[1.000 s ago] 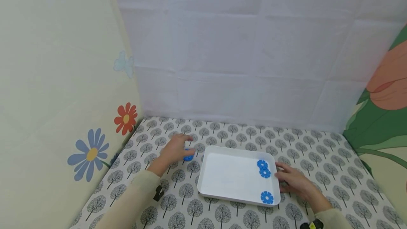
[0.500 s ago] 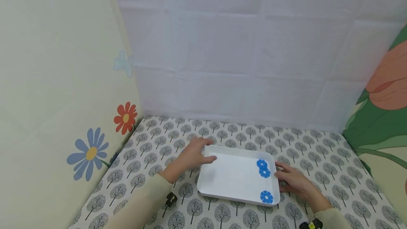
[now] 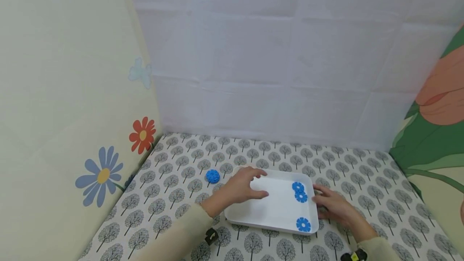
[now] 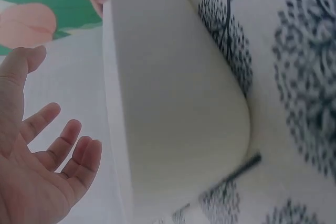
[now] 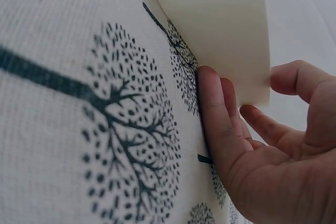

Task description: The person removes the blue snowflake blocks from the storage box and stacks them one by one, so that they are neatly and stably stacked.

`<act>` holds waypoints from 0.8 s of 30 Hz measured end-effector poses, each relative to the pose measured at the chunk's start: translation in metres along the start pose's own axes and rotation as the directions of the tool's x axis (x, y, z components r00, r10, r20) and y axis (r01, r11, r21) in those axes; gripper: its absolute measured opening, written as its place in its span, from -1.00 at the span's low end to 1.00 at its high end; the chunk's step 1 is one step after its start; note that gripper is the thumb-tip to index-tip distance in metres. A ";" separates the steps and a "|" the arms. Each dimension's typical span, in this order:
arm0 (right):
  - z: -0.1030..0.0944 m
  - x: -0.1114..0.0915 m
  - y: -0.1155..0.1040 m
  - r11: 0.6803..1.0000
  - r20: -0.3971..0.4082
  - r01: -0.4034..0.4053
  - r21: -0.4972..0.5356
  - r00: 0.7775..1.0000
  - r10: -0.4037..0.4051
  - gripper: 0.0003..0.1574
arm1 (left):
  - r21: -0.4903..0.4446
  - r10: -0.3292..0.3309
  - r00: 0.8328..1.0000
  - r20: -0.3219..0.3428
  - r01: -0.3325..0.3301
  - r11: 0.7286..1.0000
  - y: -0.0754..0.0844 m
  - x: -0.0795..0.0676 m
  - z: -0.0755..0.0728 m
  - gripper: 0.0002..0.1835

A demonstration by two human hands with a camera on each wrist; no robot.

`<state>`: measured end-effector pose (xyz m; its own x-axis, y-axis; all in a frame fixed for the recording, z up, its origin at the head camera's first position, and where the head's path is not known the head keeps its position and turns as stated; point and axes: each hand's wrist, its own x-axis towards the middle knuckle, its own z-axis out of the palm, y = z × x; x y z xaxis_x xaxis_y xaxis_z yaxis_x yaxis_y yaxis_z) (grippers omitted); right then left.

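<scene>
My left hand hovers over the left part of a shallow white tray, thumb and fingers apart with nothing between them. In the left wrist view its fingers are loosely bent beside the tray's tall outer wall. My right hand holds the tray at its right side. Seen from the right wrist, the thumb meets the rim while the fingers lie against the outer wall. Inside the tray, two blue snowflake discs overlap near the right wall, and another blue snowflake disc lies in the near right corner.
Left of the tray, a small stack of blue snowflake discs sits on the tree-print tablecloth. A pale hanging cloth closes off the back, with floral panels at both sides.
My left hand has moved right, from the blue disc stack to over the tray, uncovering the stack. The right hand and the tray have stayed in place.
</scene>
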<state>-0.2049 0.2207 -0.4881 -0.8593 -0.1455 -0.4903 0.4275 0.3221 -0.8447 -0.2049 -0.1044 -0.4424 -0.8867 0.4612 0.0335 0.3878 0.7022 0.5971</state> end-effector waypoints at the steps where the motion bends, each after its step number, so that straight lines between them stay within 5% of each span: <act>1: 0.000 0.000 0.000 1.000 0.002 0.000 0.001 1.000 0.000 -0.14 | -0.004 0.001 1.000 0.010 -0.001 1.000 0.003 0.001 0.003 -0.34; 13: 0.000 -0.001 0.000 1.000 -0.006 0.007 -0.005 1.000 -0.007 -0.14 | -0.001 0.073 0.993 0.096 -0.073 0.997 0.027 0.010 0.033 -0.36; 24: 0.001 -0.002 0.001 1.000 -0.014 0.016 -0.006 1.000 -0.016 -0.14 | -0.007 0.073 0.978 0.198 -0.073 0.997 0.034 0.025 0.058 -0.40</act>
<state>-0.2027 0.2206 -0.4877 -0.8698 -0.1379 -0.4737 0.4118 0.3257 -0.8511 -0.1994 -0.0376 -0.4677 -0.7885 0.6095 -0.0821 0.4499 0.6627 0.5987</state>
